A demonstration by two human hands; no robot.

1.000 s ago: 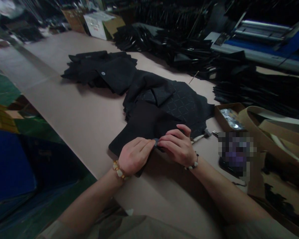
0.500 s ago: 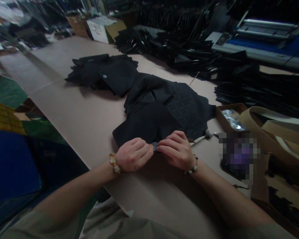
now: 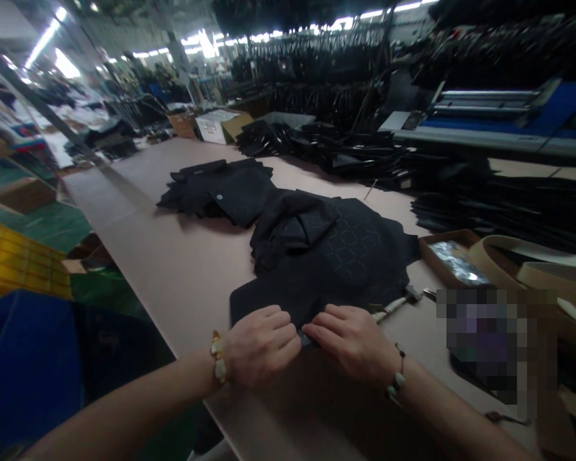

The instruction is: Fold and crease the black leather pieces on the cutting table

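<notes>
My left hand (image 3: pixel 264 344) is closed at the near edge of a black fabric piece (image 3: pixel 278 288). Beside it, my right hand (image 3: pixel 352 342) pinches the same edge with thumb and fingers. Between the two hands shows a small greyish piece (image 3: pixel 308 338), partly covered by the fingers and too blurred to name. The fabric lies over more black pieces, among them one with a stitched grid pattern (image 3: pixel 352 246). Farther back is a stack of black pieces (image 3: pixel 242 189) with a small round silver fastener (image 3: pixel 219 197) on top.
On the right stand an open box of shiny metal parts (image 3: pixel 454 261) and tan strap material (image 3: pixel 499 256). A hammer-like tool (image 3: pixel 393 308) lies close to my right hand. Black pieces (image 3: pixel 345 153) line the table's back. Left of the table (image 3: pixel 144 256) are yellow (image 3: pixel 24 262) and blue bins (image 3: pixel 29 358).
The view has tilted up, so the table and hands appear lower and more of the workshop shows. Both hands stay together at the fabric edge, and the greyish piece is more covered.
</notes>
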